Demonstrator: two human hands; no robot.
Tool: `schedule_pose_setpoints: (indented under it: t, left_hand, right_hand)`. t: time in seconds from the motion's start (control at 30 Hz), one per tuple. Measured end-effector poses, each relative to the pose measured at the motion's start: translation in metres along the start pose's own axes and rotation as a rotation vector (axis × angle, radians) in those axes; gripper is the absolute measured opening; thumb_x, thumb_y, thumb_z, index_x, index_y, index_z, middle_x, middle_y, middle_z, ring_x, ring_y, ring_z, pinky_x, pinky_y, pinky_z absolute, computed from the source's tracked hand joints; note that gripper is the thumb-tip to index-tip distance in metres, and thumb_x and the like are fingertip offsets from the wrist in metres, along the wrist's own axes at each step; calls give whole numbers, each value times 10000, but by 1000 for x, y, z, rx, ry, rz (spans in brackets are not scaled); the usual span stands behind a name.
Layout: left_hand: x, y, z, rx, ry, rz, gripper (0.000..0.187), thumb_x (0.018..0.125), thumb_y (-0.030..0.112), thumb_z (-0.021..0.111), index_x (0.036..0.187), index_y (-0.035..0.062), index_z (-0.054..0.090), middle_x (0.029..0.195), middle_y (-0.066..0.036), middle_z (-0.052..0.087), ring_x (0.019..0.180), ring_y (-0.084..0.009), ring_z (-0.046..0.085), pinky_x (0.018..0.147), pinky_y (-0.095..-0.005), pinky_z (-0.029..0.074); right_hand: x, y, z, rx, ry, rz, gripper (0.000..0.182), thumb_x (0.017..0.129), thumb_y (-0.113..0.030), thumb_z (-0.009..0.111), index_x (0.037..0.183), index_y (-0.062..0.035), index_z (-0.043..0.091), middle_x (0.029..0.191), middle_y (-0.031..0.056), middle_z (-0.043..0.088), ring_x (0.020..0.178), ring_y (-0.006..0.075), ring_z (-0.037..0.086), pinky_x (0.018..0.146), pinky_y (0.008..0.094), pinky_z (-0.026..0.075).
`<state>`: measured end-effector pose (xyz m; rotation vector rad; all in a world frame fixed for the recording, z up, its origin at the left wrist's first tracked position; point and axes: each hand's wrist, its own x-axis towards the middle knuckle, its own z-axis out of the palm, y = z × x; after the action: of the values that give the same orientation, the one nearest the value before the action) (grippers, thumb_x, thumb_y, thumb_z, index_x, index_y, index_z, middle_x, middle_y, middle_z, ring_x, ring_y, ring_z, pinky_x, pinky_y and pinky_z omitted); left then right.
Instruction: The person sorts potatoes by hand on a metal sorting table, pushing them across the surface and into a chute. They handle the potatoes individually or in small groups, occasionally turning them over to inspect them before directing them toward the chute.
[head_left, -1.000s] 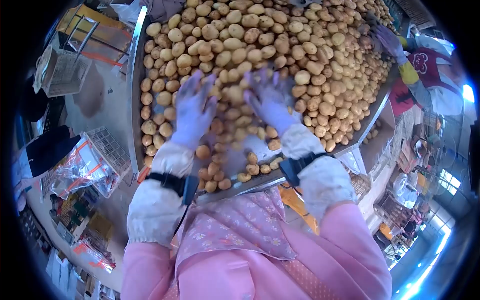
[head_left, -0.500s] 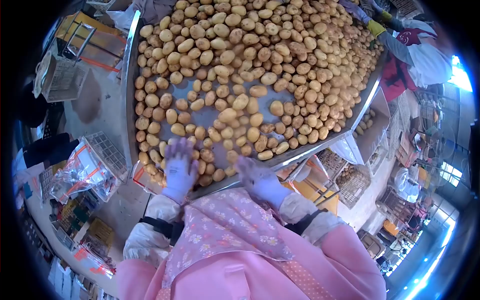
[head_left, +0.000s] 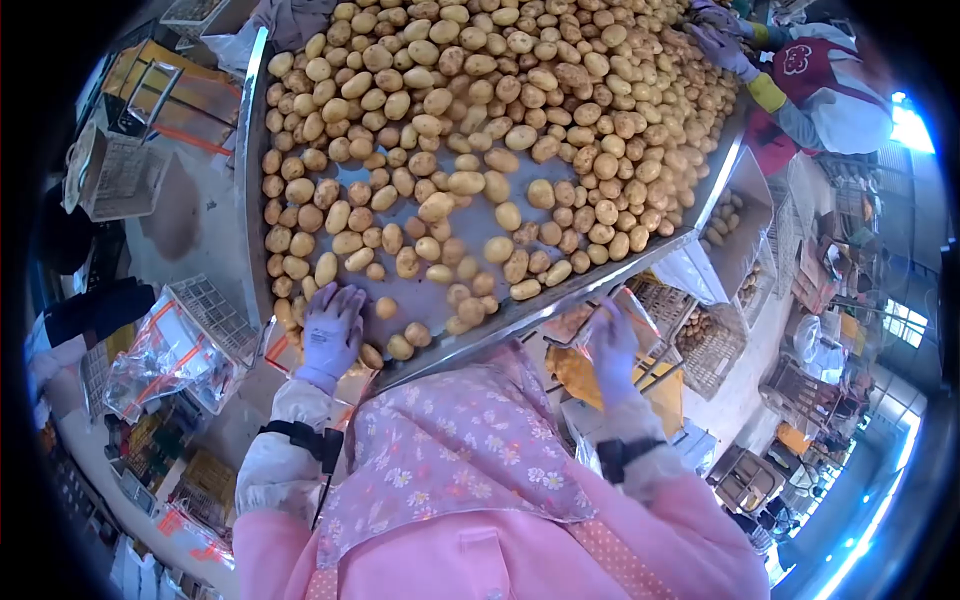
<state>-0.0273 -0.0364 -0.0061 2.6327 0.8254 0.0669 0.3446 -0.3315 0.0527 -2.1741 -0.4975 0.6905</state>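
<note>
Many yellow-brown potatoes (head_left: 435,207) lie on a metal-rimmed sorting table (head_left: 400,300). At the table's near left corner, my left hand (head_left: 333,335), in a pale purple glove, rests with fingers spread against potatoes. A few loose potatoes (head_left: 400,346) lie just right of it. My right hand (head_left: 615,350), gloved alike, is past the near rim on the right, above a crate and yellow sacking. Its fingers are partly stretched and slightly blurred, and I make out nothing held in them. Something reddish-brown (head_left: 570,322) shows beside its fingertips, too blurred to name.
Across the table at right, a co-worker's gloved hand (head_left: 725,50) reaches over the potatoes. A lined box (head_left: 715,262) and a crate (head_left: 712,355) with potatoes stand beyond the right rim. To the left are a plastic crate (head_left: 215,320) and a metal frame (head_left: 155,95).
My right hand has moved right, from over the near rim to outside the table. My left hand has shifted slightly left and down. Potatoes between the hands have spread apart, baring more tabletop.
</note>
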Motion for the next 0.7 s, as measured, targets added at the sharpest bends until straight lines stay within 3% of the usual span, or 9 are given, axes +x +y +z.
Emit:
schedule_pose_setpoints:
  t: [0.07,0.17,0.23,0.37,0.47,0.57,0.6,0.67,0.7]
  left_hand:
    - [11,11,4,-71,47,-86,449,867,221,641,1303,111,645,1429,-129,542,1335,-375,479,1162,-541,326]
    - [85,78,-10,-175,103,148,529,871,164,615,1398,134,573,1409,-162,542,1327,-402,480,1142,-547,349]
    - [125,124,-8,-231,81,313,533,880,167,616,1411,155,565,1435,-150,538,1360,-391,462,1171,-540,320]
    - [126,106,27,-143,4,310,540,880,177,633,1416,173,565,1484,-96,521,1411,-331,436,1220,-538,237]
    - [90,69,7,55,-73,252,562,851,164,617,1411,172,570,1464,-69,528,1407,-286,444,1209,-552,254]
    - [47,36,-4,11,-81,204,564,849,173,623,1411,168,568,1477,-74,512,1409,-299,432,1205,-560,260]
    - [35,30,-10,-16,-66,117,570,845,183,625,1411,152,564,1475,-90,510,1405,-320,429,1203,-568,261]
    - [13,24,-12,-48,-59,37,577,840,193,627,1411,136,560,1473,-105,508,1401,-342,426,1200,-575,261]
    - [4,21,-5,-45,-16,2,577,838,197,626,1405,116,560,1469,-123,507,1397,-366,424,1200,-572,266]
  right_hand:
    - [-19,84,-54,-907,224,-217,475,899,58,572,1364,-40,584,1240,121,642,1066,218,650,944,330,517]
    - [14,-18,-10,-280,127,-204,524,871,67,578,1386,-26,551,1316,166,602,1214,310,596,1067,383,459]
    - [53,-30,45,-294,-61,-569,494,881,31,588,1366,-60,558,1284,214,620,1262,403,564,1112,424,426]
    - [96,-74,152,-709,20,-367,364,924,-93,594,1287,-93,612,1242,179,646,1186,372,602,1008,475,484]
    - [102,-64,148,-681,-310,-426,362,872,-143,645,1233,-122,651,1208,169,631,1163,373,603,948,488,507]
    - [87,-47,83,-274,92,-621,350,792,-48,730,1137,-100,703,1157,134,626,1139,325,601,946,442,517]
    - [80,-40,45,-491,227,-551,284,790,-38,751,1067,-48,685,1122,126,632,1114,302,618,936,413,519]
    - [61,-7,-38,-156,445,-130,217,827,-25,725,1015,-16,619,1103,135,653,1021,280,654,932,417,514]
    - [61,22,-89,-653,592,-425,277,844,-37,730,1094,-12,614,1081,119,658,1026,246,651,921,385,515]
